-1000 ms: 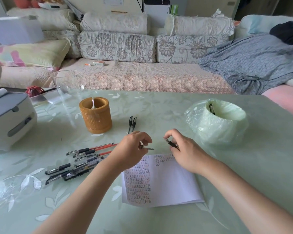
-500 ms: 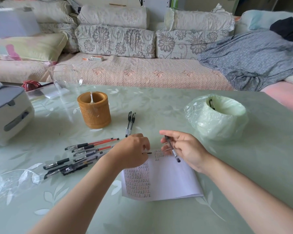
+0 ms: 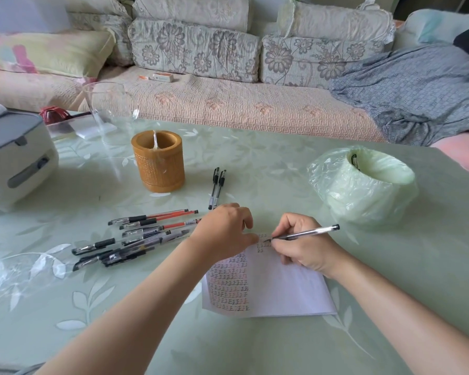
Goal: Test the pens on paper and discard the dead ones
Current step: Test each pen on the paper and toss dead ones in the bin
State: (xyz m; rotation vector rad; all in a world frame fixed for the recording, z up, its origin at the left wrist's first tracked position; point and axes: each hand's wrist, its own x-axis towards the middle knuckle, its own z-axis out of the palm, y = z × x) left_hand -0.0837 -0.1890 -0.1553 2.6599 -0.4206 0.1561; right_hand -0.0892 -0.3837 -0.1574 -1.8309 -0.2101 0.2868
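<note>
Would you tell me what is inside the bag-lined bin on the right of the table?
Inside the bag-lined bin, one dark pen clip or cap shows against the far inner wall, just below the rim. The bin's near wall hides the bottom, so whatever else lies there cannot be seen.

Head view, down over table (image 3: 255, 347)
</note>
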